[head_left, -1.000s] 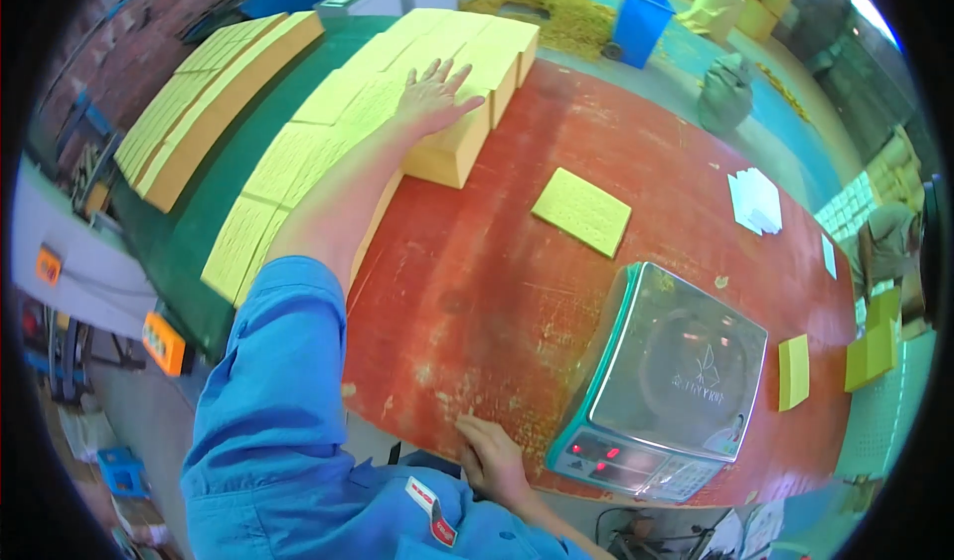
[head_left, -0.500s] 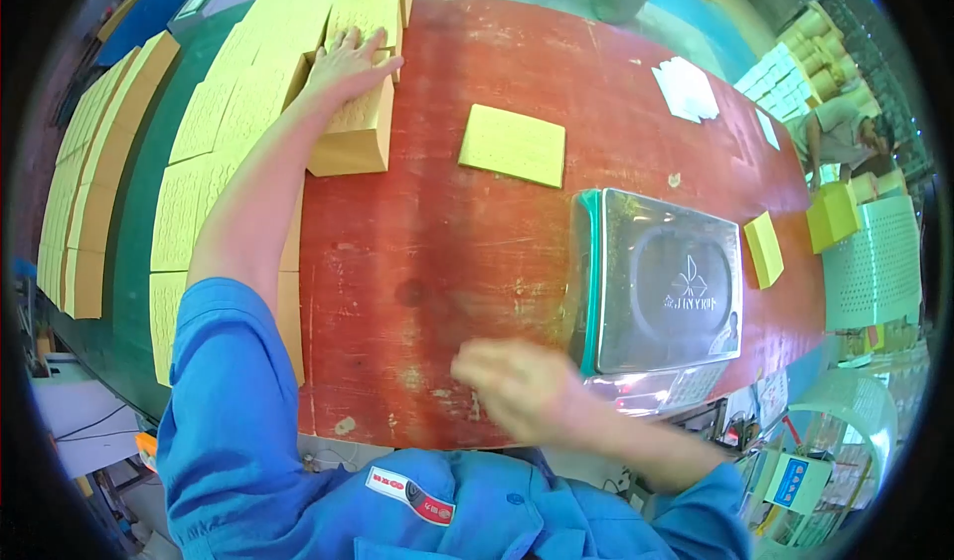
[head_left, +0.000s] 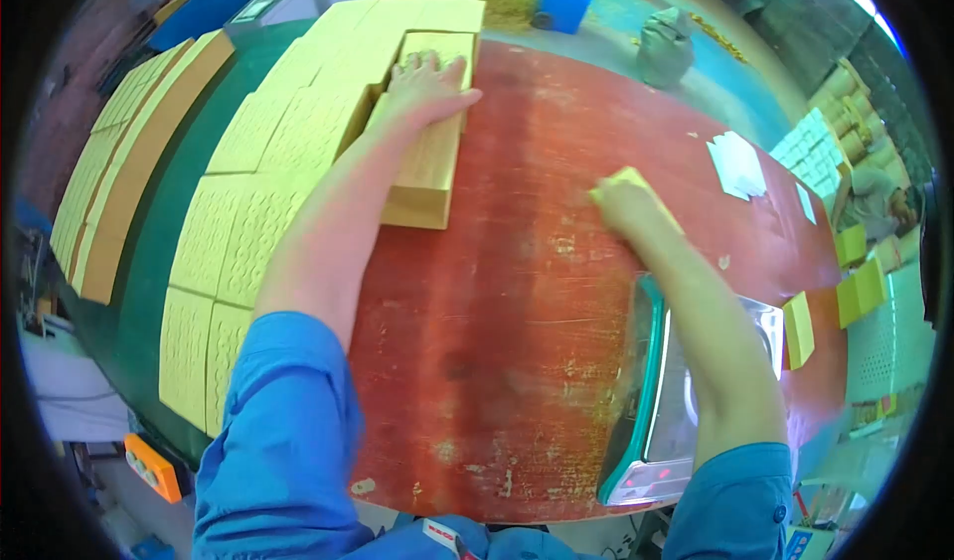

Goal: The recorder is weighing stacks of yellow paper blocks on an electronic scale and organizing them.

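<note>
Both Arms Out Over a Red Surface

A person in blue sleeves (head_left: 288,401) leans over the red surface (head_left: 497,312). The left hand (head_left: 425,93) lies palm down, fingers spread, on a yellow block (head_left: 425,162) toward the surface's far left corner; its grip is wide and closes around nothing. The right hand (head_left: 626,210) is at a flat yellow slab (head_left: 636,178) in the surface's far half, about midway between the left and right edges. Its fingers look curled, but blur and the hand itself hide them: from where I stand, I cannot tell whether that grip has hold of the slab. Rows of yellow blocks (head_left: 204,222) line the left edge. A scale (head_left: 673,416), partly hidden by the right forearm (head_left: 720,346), stands by the near edge; another yellow piece (head_left: 798,331) is just beside it, near the right edge. White sheets (head_left: 737,165) lie near the far right edge.
</note>
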Demonstrator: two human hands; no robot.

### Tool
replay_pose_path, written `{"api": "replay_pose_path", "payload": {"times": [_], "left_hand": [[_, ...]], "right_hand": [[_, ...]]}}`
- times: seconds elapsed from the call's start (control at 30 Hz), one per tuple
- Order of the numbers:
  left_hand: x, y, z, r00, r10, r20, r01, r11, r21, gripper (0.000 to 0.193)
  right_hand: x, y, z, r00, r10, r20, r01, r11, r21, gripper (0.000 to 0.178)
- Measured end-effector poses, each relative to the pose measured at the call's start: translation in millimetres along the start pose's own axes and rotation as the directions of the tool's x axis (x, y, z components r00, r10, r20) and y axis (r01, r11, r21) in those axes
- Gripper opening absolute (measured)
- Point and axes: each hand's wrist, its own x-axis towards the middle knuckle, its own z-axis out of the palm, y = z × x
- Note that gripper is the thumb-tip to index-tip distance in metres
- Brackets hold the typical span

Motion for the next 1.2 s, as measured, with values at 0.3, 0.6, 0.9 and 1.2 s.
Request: {"api": "replay_pose_path", "payload": {"times": [0.3,0.6,0.9,1.2], "left_hand": [[-74.5,1.3,28.8,0.984,0.025,-0.178,-0.079,0.949,-0.306,0.073],[-295.8,102.0,-56.8,0.976,0.096,-0.196,-0.172,0.891,-0.421,0.066],[-401.4,139.4,-134.1,0.912,0.020,-0.411,-0.185,0.911,-0.368,0.082],[-503.1,154.2,-110.7,0.972,-0.229,0.055,0.236,0.946,-0.221,0.102]], "right_hand": [[-81.8,-86.7,-150.0,0.900,-0.037,-0.434,0.286,0.801,0.526,0.053],[-356.9,-184.0,-164.8,0.906,-0.375,-0.196,0.162,-0.121,0.979,0.057],[-450.7,-258.6,-4.0,0.685,-0.697,0.211,-0.724,-0.684,0.093,0.046],[-420.9,-287.0,-3.1,0.832,-0.551,-0.057,-0.554,-0.828,-0.088,0.052]]}}
